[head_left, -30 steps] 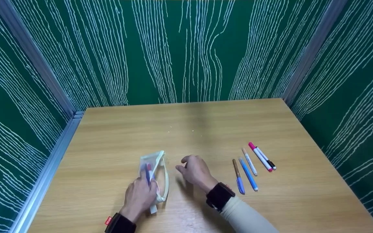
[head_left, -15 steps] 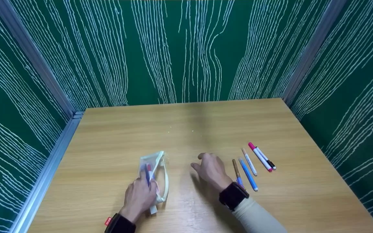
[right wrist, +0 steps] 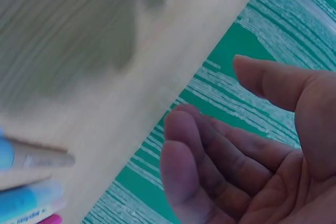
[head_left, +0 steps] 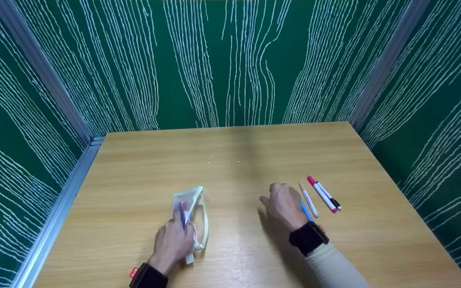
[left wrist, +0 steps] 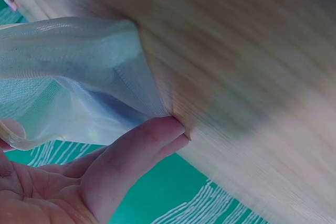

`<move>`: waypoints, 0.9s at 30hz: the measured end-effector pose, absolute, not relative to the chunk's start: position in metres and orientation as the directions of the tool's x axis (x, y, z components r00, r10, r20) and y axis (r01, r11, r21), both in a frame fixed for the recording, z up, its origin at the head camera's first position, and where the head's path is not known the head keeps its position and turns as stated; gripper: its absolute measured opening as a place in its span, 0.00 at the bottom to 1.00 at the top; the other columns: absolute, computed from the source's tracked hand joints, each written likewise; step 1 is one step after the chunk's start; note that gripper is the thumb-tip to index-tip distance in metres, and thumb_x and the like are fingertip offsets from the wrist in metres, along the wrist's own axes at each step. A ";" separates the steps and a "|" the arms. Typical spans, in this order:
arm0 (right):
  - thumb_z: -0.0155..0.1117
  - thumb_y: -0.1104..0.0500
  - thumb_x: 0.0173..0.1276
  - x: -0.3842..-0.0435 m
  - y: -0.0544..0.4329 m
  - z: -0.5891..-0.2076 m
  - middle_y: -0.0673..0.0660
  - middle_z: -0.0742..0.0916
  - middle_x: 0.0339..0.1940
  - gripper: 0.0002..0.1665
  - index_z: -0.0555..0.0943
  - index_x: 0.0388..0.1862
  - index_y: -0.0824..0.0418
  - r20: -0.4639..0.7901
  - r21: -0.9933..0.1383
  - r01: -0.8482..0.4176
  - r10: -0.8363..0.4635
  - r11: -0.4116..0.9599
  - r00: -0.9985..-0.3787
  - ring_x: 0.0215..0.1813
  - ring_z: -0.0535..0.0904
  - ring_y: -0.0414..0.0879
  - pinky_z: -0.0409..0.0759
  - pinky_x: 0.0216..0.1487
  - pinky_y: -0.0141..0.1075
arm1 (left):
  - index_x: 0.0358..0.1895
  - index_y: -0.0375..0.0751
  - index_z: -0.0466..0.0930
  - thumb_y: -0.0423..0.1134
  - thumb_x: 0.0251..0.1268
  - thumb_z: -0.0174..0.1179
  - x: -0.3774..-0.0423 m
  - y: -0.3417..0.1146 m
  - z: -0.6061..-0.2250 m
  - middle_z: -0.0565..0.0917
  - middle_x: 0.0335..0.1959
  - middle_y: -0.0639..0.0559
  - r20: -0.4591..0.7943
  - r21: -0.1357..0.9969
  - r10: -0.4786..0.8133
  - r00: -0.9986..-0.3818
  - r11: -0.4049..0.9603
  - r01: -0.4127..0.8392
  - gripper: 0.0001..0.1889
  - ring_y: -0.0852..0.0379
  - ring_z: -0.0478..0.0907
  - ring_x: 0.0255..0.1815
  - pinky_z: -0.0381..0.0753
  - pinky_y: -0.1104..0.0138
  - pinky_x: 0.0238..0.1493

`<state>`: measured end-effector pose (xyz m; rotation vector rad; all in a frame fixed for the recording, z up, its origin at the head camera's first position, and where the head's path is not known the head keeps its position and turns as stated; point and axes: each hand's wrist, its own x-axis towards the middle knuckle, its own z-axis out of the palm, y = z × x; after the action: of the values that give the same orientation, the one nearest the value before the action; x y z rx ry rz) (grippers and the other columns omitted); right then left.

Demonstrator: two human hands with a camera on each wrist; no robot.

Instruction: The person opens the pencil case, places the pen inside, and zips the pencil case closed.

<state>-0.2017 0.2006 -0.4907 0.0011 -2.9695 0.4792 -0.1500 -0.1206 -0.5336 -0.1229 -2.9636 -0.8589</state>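
A pale mesh pencil pouch (head_left: pixel 180 196) lies on the table with its zipped mouth gaping to the right; a few pens (head_left: pixel 185 212) show inside. My left hand (head_left: pixel 173 242) grips its near left side, and in the left wrist view a fingertip (left wrist: pixel 170 127) presses the pouch's edge. My right hand (head_left: pixel 283 205), fingers loosely bent and thumb apart, holds nothing and hovers at the left of the loose pens. It covers the brown-capped pen in the head view and part of the blue marker (head_left: pixel 306 211). The brown pen end (right wrist: pixel 42 156) shows in the right wrist view.
Right of my right hand lie a slim white pen (head_left: pixel 308 201), a pink-capped marker (head_left: pixel 321 194) and a black-capped marker (head_left: pixel 330 196). Green walls (head_left: pixel 222 64) with white streaks enclose the wooden table (head_left: pixel 166 160) at back and sides.
My right hand has moved right, from beside the pouch to over the nearest loose pens, hiding the brown-capped one. My left hand and the pouch have stayed in place.
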 end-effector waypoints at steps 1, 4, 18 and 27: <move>0.74 0.47 0.61 -0.202 0.204 -0.490 0.52 0.78 0.15 0.24 0.74 0.17 0.57 0.123 -0.304 -0.012 0.026 0.953 -0.992 0.19 0.73 0.48 0.74 0.22 0.42 | 0.71 0.22 0.62 0.45 0.76 0.50 -0.150 -0.121 -0.534 0.71 0.20 0.50 0.078 0.529 0.062 -0.995 0.843 0.094 0.31 0.55 0.69 0.16 0.71 0.62 0.19; 0.75 0.47 0.60 -0.203 0.215 -0.488 0.53 0.77 0.15 0.25 0.71 0.15 0.56 0.112 -0.285 0.003 0.037 0.959 -0.993 0.19 0.74 0.49 0.76 0.23 0.44 | 0.71 0.23 0.62 0.45 0.76 0.50 -0.150 -0.121 -0.534 0.72 0.21 0.50 0.077 0.528 0.061 -0.995 0.844 0.093 0.31 0.54 0.69 0.17 0.71 0.62 0.19; 0.71 0.54 0.58 -0.204 0.256 -0.493 0.55 0.79 0.18 0.20 0.72 0.15 0.58 0.003 -0.183 0.084 0.086 0.980 -0.996 0.21 0.78 0.49 0.75 0.19 0.45 | 0.73 0.23 0.61 0.45 0.76 0.51 -0.150 -0.121 -0.535 0.76 0.22 0.45 0.124 0.502 0.063 -0.990 0.857 0.117 0.33 0.51 0.74 0.19 0.77 0.58 0.23; 0.67 0.54 0.64 -0.203 0.260 -0.501 0.57 0.80 0.19 0.19 0.73 0.17 0.60 -0.128 -0.121 0.100 0.084 0.988 -0.988 0.22 0.78 0.50 0.78 0.21 0.47 | 0.69 0.23 0.65 0.45 0.75 0.52 -0.150 -0.121 -0.535 0.78 0.24 0.43 0.115 0.508 0.054 -0.992 0.855 0.105 0.30 0.49 0.76 0.21 0.78 0.56 0.25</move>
<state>-0.2028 0.2602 -0.5015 -0.1509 -3.2538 0.2079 -0.1504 -0.1208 -0.5348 -0.1266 -2.9325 -0.8107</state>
